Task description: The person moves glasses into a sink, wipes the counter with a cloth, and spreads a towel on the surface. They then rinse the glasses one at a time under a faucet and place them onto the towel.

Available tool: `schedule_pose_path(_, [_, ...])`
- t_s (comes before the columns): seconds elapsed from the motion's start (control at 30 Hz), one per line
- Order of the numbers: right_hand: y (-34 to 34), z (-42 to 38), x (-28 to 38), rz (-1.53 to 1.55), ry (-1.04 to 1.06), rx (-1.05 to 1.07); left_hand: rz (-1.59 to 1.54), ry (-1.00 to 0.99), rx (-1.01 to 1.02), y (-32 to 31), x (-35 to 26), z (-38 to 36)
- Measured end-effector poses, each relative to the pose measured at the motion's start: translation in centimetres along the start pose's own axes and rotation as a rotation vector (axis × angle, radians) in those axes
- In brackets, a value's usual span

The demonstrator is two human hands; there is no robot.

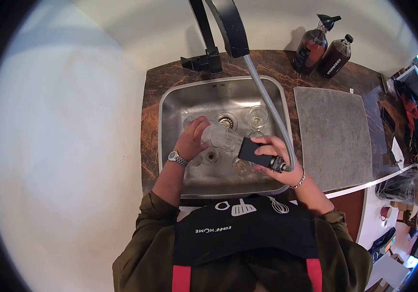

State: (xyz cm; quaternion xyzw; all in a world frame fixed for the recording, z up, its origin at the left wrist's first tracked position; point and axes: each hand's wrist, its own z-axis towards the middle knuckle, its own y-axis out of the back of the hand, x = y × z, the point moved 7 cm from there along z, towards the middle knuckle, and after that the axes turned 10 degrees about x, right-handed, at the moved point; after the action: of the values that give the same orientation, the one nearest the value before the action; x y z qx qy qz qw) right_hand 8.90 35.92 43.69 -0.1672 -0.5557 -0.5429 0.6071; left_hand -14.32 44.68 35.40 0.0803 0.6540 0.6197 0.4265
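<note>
Over the sink, my left hand (192,141) is wrapped round a clear drinking glass (214,134), which lies tilted with its mouth towards the right. My right hand (287,163) grips a black faucet spray head (255,151) on a braided hose (267,90). Clear water streaks run from the spray head to the glass. More clear glasses stand in the metal sink (170,104), among them one glass (257,117) at the right by the drain (226,121) and another glass (241,165) below the spray head. Some of them are partly hidden by my hands.
A black faucet (231,29) rises behind the sink, and the hose hangs from it. Two dark bottles, a pump bottle (310,48) and a capped bottle (335,57), stand at the back right. A grey drying mat (335,141) covers the counter right of the sink.
</note>
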Motion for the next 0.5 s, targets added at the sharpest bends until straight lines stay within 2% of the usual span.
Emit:
schedule_pose_path(0.13, [0.5,0.4,0.9,0.009,0.048,-0.09,-0.002,0.014,0.026,0.8,0.0,1.0])
schedule_pose_path(0.2, [-0.1,0.1,-0.2,0.1,-0.038,-0.048,0.076,0.101,0.151,1.3,0.3,2.1])
schedule_pose_path(0.23, [-0.1,-0.2,-0.3,0.099,-0.036,-0.049,0.078,0.099,0.15,2.0,0.2,2.8])
schedule_pose_path(0.3, [0.1,-1.0,-1.1,0.122,-0.116,-0.073,0.302,0.132,0.344,2.1,0.2,4.1])
schedule_pose_path(0.33, [0.4,-1.1,-1.0,0.121,-0.114,-0.075,0.305,0.132,0.343,2.7,-0.2,4.9])
schedule_pose_path(0.4, [0.8,-1.4,-1.0,0.078,-0.17,-0.076,0.519,0.218,0.472,2.8,-0.2,6.2])
schedule_pose_path(0.43, [0.9,-1.5,-0.9,0.077,-0.167,-0.083,0.525,0.213,0.472,2.8,-0.3,6.8])
schedule_pose_path(0.5, [0.8,-1.8,-1.4,0.09,-0.244,-0.043,0.765,0.187,0.498,2.6,-0.5,7.9])
